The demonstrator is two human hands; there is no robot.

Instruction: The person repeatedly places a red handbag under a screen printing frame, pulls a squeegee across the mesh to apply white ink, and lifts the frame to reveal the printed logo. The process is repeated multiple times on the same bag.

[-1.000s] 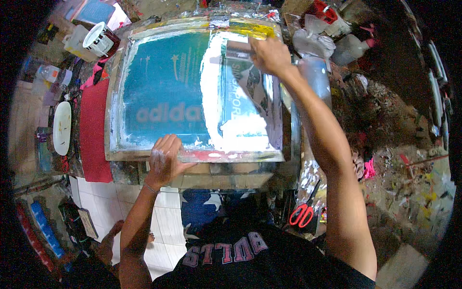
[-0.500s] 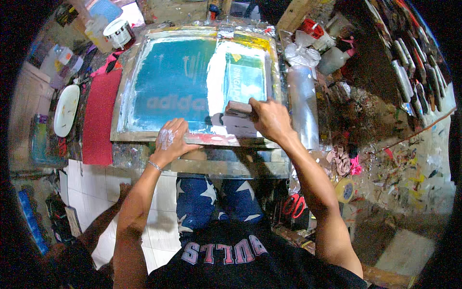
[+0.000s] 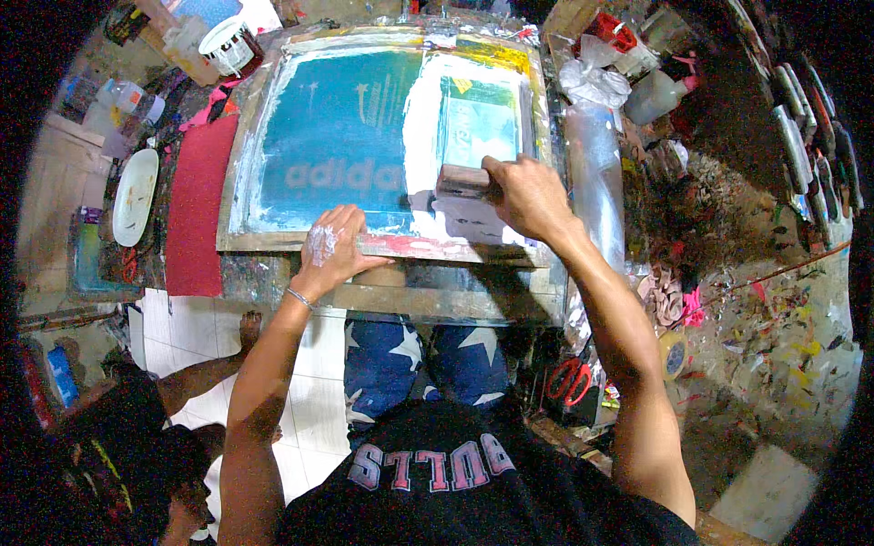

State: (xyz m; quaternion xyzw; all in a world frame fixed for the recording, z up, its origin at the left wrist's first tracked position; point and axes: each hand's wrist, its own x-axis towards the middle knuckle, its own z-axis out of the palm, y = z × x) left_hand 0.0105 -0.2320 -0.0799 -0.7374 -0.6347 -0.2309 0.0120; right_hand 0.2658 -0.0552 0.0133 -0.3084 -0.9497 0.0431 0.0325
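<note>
A framed printing screen point(image 3: 328, 118) with teal mesh lies on the worktable point(image 3: 382, 296). Faded lettering shows in the mesh; thick white ink covers a band around the small panel at its right. My right hand point(image 3: 528, 196) grips a wooden-handled squeegee point(image 3: 464, 180) over the panel's near end, its blade down in the white ink. On the frame's near edge lies my left hand point(image 3: 332, 246), fingers stretched over it, thumb out to the right, white smears on its back.
Left are red material point(image 3: 196, 209), an oval dish point(image 3: 135, 196) and a tub point(image 3: 229, 45); right, a clear roll point(image 3: 592, 182), bottle point(image 3: 654, 98), red scissors point(image 3: 569, 382) and handled tools point(image 3: 806, 136). Another person's arm point(image 3: 196, 382) shows at lower left.
The squeegee in my right hand has come from the screen's far end to its near end since a second ago. More of the person at lower left now shows.
</note>
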